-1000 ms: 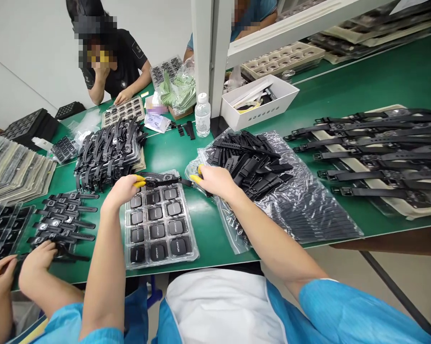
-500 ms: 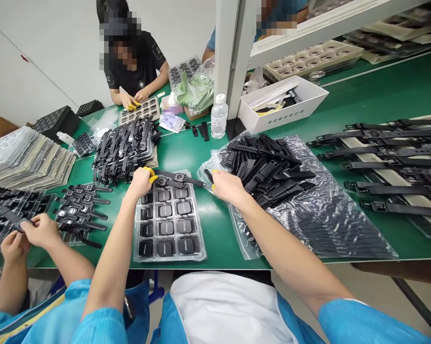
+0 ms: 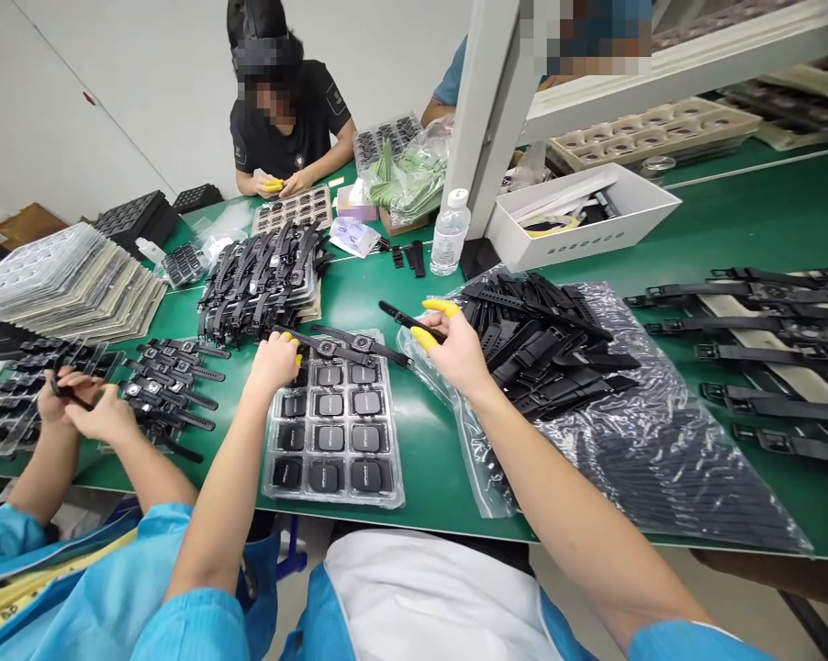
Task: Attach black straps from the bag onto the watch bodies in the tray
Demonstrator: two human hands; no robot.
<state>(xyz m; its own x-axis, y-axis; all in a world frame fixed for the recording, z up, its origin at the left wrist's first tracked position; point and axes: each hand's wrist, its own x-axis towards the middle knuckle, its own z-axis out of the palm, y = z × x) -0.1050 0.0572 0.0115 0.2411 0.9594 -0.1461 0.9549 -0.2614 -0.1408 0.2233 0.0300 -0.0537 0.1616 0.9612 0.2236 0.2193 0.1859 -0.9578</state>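
My right hand (image 3: 455,344), with yellow finger covers, pinches a black watch strap (image 3: 407,319) beside the heap of loose black straps (image 3: 538,340) on a clear plastic bag (image 3: 627,441). At the top left corner of a clear tray (image 3: 396,459) of square black watch bodies (image 3: 329,405), my left hand (image 3: 276,363) has its fingers closed; what they hold, if anything, is hidden. Two watches with straps (image 3: 361,343) lie across the tray's top row, just right of my left hand.
A pile of strapped watches (image 3: 259,280) lies behind my left hand. Beyond are a water bottle (image 3: 451,234) and a white box (image 3: 586,216). Stacked trays (image 3: 70,285) stand at left. A co-worker's hands (image 3: 90,404) are at left; another person (image 3: 294,128) sits opposite.
My right hand has lifted a strap, now sticking out to the left from its fingers. My left hand stays at the tray's corner. The whole view has shifted slightly.
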